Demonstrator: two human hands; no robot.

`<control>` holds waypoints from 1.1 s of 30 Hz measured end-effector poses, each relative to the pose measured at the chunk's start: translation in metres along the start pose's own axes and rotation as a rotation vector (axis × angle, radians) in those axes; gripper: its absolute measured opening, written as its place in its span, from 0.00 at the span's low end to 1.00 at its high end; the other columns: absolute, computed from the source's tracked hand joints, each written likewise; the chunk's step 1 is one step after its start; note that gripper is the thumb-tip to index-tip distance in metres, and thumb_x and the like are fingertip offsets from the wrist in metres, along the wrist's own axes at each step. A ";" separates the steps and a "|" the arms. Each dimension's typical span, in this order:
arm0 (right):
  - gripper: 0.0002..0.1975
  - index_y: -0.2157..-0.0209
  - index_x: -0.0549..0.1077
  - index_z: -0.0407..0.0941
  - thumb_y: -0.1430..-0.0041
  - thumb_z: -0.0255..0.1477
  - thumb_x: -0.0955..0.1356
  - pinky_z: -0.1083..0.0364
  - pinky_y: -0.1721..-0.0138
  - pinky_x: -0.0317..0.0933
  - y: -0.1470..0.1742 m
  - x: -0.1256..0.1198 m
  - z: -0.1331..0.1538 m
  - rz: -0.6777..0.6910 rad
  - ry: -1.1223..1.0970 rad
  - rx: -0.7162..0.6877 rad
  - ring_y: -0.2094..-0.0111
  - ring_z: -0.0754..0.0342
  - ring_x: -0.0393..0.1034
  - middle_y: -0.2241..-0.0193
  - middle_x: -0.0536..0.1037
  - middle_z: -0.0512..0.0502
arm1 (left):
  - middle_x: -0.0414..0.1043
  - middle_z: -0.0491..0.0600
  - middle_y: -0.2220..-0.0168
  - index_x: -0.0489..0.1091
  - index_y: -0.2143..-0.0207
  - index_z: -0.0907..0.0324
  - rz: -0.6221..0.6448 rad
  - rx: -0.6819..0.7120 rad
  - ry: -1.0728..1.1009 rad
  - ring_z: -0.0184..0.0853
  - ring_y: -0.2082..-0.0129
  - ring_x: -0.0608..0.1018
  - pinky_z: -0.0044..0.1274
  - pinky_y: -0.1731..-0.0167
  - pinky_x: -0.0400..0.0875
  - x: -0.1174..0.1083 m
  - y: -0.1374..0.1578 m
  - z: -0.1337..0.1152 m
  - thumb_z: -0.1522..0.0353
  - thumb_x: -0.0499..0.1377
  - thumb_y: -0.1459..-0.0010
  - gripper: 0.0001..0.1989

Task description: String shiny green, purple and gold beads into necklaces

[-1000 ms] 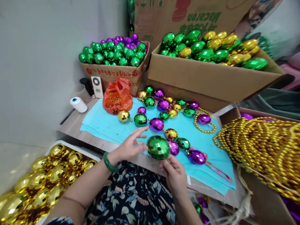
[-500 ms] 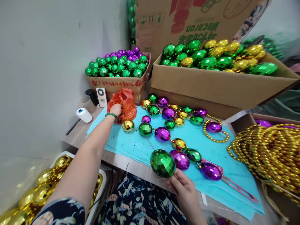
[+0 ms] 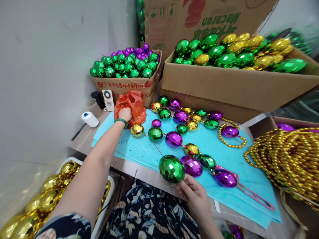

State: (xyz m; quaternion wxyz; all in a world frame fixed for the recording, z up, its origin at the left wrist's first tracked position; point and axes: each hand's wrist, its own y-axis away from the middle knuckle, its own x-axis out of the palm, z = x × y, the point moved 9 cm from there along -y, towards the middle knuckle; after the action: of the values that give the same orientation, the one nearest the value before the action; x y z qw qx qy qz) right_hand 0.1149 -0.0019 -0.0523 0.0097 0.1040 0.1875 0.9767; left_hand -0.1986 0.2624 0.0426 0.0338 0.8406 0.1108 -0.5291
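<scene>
My left hand (image 3: 125, 114) reaches into an orange-red plastic bag (image 3: 134, 99), its fingers hidden inside. Small beads show through the bag's side. In front of the body, my right hand (image 3: 193, 189) pinches the lower right end of a large shiny green faceted bead (image 3: 171, 168). A thin needle or wire sticks out of this bead toward the upper left, and a pale thread runs on the cloth beside it. Against the green bead's right side sits a purple bead (image 3: 191, 166). A gold bead (image 3: 137, 130) lies just below the bag.
Strung purple, gold and green beads (image 3: 173, 138) lie on a blue cloth (image 3: 211, 142). Pink tweezers (image 3: 256, 196) rest at right, near coiled gold bead chains (image 3: 289, 159). Bead-filled cardboard boxes (image 3: 224, 86) stand behind. A thread spool (image 3: 89, 119) is at left, above a white bin (image 3: 109, 189).
The view has shifted slightly, so the boxes sit a little higher. My left hand stays in the bag, and my right hand keeps its pinch on the green bead.
</scene>
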 end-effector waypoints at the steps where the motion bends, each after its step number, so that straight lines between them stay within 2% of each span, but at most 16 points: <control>1: 0.22 0.77 0.69 0.42 0.59 0.46 0.75 0.61 0.81 0.52 0.001 -0.001 0.001 -0.013 -0.002 -0.008 0.81 0.60 0.59 0.84 0.68 0.50 | 0.74 0.65 0.57 0.73 0.59 0.69 -0.025 -0.002 0.012 0.45 0.52 0.74 0.32 0.51 0.66 -0.006 0.002 -0.002 0.71 0.56 0.43 0.12; 4: 0.21 0.77 0.70 0.43 0.59 0.46 0.75 0.61 0.80 0.52 0.004 -0.006 0.005 -0.055 -0.008 -0.044 0.81 0.59 0.59 0.84 0.68 0.50 | 0.73 0.62 0.53 0.72 0.56 0.67 -0.114 0.013 0.051 0.43 0.50 0.73 0.32 0.50 0.66 -0.026 0.024 -0.013 0.72 0.53 0.41 0.13; 6: 0.21 0.78 0.70 0.43 0.59 0.46 0.75 0.60 0.80 0.53 0.006 -0.007 0.008 -0.067 -0.007 -0.064 0.81 0.59 0.59 0.84 0.68 0.50 | 0.75 0.58 0.55 0.72 0.54 0.64 -0.088 0.008 0.263 0.39 0.54 0.76 0.28 0.56 0.71 -0.028 0.053 -0.019 0.70 0.52 0.40 0.15; 7: 0.21 0.78 0.70 0.43 0.59 0.46 0.75 0.60 0.80 0.53 0.007 -0.007 0.010 -0.069 -0.005 -0.072 0.81 0.59 0.59 0.84 0.68 0.50 | 0.76 0.56 0.59 0.72 0.54 0.64 -0.015 -0.021 0.509 0.37 0.59 0.78 0.26 0.62 0.72 -0.021 0.070 -0.021 0.68 0.54 0.40 0.15; 9: 0.21 0.79 0.71 0.43 0.59 0.46 0.74 0.60 0.80 0.53 0.008 -0.005 0.015 -0.074 -0.001 -0.088 0.81 0.59 0.59 0.84 0.68 0.50 | 0.77 0.55 0.64 0.73 0.57 0.65 0.255 -0.080 1.060 0.35 0.66 0.79 0.22 0.71 0.72 0.003 0.112 -0.035 0.66 0.60 0.45 0.15; 10: 0.21 0.78 0.71 0.43 0.58 0.46 0.74 0.60 0.80 0.53 0.009 -0.004 0.017 -0.075 0.001 -0.094 0.81 0.59 0.59 0.84 0.68 0.50 | 0.77 0.54 0.66 0.74 0.59 0.65 0.365 -0.114 1.265 0.34 0.68 0.79 0.21 0.73 0.71 0.011 0.132 -0.044 0.67 0.63 0.48 0.15; 11: 0.20 0.78 0.71 0.43 0.58 0.46 0.74 0.60 0.80 0.54 0.010 -0.003 0.019 -0.078 0.003 -0.099 0.81 0.59 0.59 0.84 0.68 0.50 | 0.77 0.53 0.68 0.75 0.61 0.65 0.449 -0.146 1.410 0.33 0.69 0.79 0.19 0.75 0.71 0.018 0.151 -0.052 0.67 0.65 0.51 0.14; 13: 0.20 0.77 0.72 0.43 0.58 0.46 0.74 0.60 0.80 0.54 0.013 -0.002 0.021 -0.085 0.009 -0.106 0.81 0.59 0.59 0.84 0.68 0.50 | 0.76 0.51 0.70 0.76 0.64 0.64 0.535 -0.207 1.581 0.31 0.71 0.78 0.17 0.77 0.70 0.025 0.178 -0.063 0.69 0.67 0.54 0.13; 15: 0.19 0.77 0.72 0.43 0.58 0.45 0.74 0.59 0.80 0.54 0.016 -0.002 0.023 -0.097 0.019 -0.115 0.82 0.59 0.59 0.84 0.68 0.50 | 0.76 0.50 0.71 0.76 0.65 0.64 0.562 -0.241 1.669 0.30 0.72 0.78 0.16 0.78 0.69 0.028 0.192 -0.069 0.70 0.67 0.54 0.12; 19: 0.18 0.77 0.72 0.43 0.57 0.44 0.74 0.59 0.80 0.54 0.021 -0.004 0.023 -0.106 0.037 -0.138 0.82 0.59 0.59 0.84 0.68 0.50 | 0.75 0.50 0.71 0.75 0.65 0.64 0.554 -0.252 1.743 0.29 0.72 0.78 0.16 0.77 0.70 0.030 0.199 -0.074 0.71 0.66 0.51 0.09; 28: 0.18 0.77 0.72 0.43 0.55 0.44 0.73 0.59 0.81 0.53 0.023 -0.007 0.025 -0.111 0.061 -0.162 0.82 0.59 0.58 0.85 0.68 0.50 | 0.75 0.49 0.71 0.75 0.66 0.64 0.537 -0.266 1.767 0.28 0.73 0.77 0.16 0.77 0.70 0.031 0.203 -0.075 0.71 0.67 0.53 0.09; 33: 0.17 0.77 0.72 0.43 0.54 0.43 0.73 0.59 0.80 0.54 0.026 -0.007 0.028 -0.119 0.075 -0.172 0.82 0.59 0.58 0.85 0.67 0.51 | 0.76 0.49 0.72 0.75 0.68 0.64 0.483 -0.251 1.733 0.28 0.73 0.77 0.16 0.77 0.69 0.027 0.202 -0.073 0.72 0.67 0.55 0.10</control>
State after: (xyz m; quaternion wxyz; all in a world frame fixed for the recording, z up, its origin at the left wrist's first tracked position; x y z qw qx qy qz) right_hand 0.1286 -0.0160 -0.0186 0.0693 0.0548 0.1092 0.9901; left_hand -0.0779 0.0822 0.0383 0.1400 0.9346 -0.0250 0.3262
